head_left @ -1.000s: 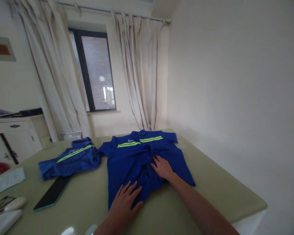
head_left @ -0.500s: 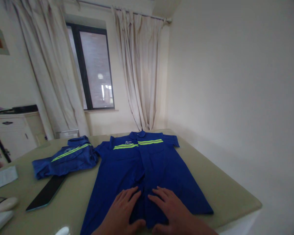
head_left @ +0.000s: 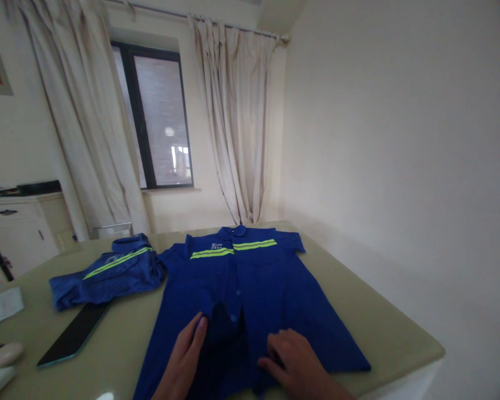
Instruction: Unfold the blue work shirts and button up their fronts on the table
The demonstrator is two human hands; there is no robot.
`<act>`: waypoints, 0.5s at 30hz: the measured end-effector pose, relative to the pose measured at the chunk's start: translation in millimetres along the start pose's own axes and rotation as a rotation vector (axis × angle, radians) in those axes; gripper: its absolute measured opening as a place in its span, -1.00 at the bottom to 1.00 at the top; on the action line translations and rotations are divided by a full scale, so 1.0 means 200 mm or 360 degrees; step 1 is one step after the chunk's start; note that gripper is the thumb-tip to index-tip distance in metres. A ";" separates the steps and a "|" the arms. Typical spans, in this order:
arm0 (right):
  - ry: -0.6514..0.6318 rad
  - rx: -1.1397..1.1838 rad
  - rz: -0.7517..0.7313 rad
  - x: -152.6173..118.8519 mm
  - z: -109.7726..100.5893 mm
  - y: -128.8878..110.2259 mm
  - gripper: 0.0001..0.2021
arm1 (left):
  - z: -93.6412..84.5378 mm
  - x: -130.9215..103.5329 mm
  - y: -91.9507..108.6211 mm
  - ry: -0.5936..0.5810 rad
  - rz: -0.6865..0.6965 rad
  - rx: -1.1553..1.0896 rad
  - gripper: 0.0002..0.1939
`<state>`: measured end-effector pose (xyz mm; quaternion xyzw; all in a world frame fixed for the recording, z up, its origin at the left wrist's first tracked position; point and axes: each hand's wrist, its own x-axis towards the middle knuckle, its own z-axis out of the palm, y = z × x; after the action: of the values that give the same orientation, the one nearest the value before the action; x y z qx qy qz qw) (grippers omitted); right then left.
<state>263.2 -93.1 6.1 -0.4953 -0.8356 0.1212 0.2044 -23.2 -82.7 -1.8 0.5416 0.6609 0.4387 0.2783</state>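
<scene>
A blue short-sleeved work shirt (head_left: 266,289) with yellow-green reflective bands lies front up on the table, its collar at the far end. Down its middle the front is parted toward the hem, and a couple of buttons show along the edge. My left hand (head_left: 185,353) is closed on the left front panel, lifting the cloth a little near the opening. On the other side of the gap, my right hand (head_left: 295,355) has its fingers curled against the right panel, gripping cloth low near the hem. Its fingertips are partly hidden.
Left of the shirt lies a second blue garment (head_left: 108,275), bunched up, with a reflective band. A dark flat tablet-like slab (head_left: 73,336) sticks out from under it. A white mouse-shaped object (head_left: 2,355) and a pale paper (head_left: 2,308) sit at far left. The table edge (head_left: 400,311) runs along the right, beside a wall.
My hands were lying flat, fingers spread, close together on the shirt. They have moved apart and closed on the cloth; the front opening has widened and buttons now show.
</scene>
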 end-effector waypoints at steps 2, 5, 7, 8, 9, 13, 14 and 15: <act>-0.0064 0.0059 0.0081 -0.01 -0.02 -0.01 -0.54 | -0.10 0.00 -0.04 0.0048 -0.0050 0.0080 -0.29; 0.0466 0.0518 0.0444 -0.04 -0.17 0.09 -0.40 | -0.33 0.01 -0.10 0.0006 -0.0031 0.0291 -0.33; 0.1101 0.0778 0.0856 -0.07 -0.33 0.23 -0.31 | -0.48 0.01 -0.12 -0.0129 0.0028 0.0472 -0.41; 0.1370 0.0819 0.1093 -0.09 -0.41 0.31 -0.31 | -0.54 0.01 -0.11 -0.0258 0.0061 0.0600 -0.46; 0.1533 0.0798 0.1262 -0.11 -0.49 0.39 -0.33 | -0.58 0.01 -0.09 -0.0412 0.0095 0.0743 -0.51; 0.1266 0.0655 0.1177 -0.13 -0.58 0.60 -0.43 | -0.49 0.01 0.07 -0.0725 0.0368 0.1072 -0.68; 0.1082 0.0651 0.1081 -0.13 -0.56 0.61 -0.43 | -0.41 0.03 0.12 -0.0704 0.0485 0.1048 -0.68; 0.0903 0.0650 0.0992 -0.12 -0.53 0.61 -0.42 | -0.32 0.05 0.16 -0.0698 0.0589 0.1019 -0.66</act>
<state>416.8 -56.4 45.8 -0.6859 -0.5172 0.1985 0.4719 -64.7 -90.8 57.3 0.7905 0.5806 0.1284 0.1467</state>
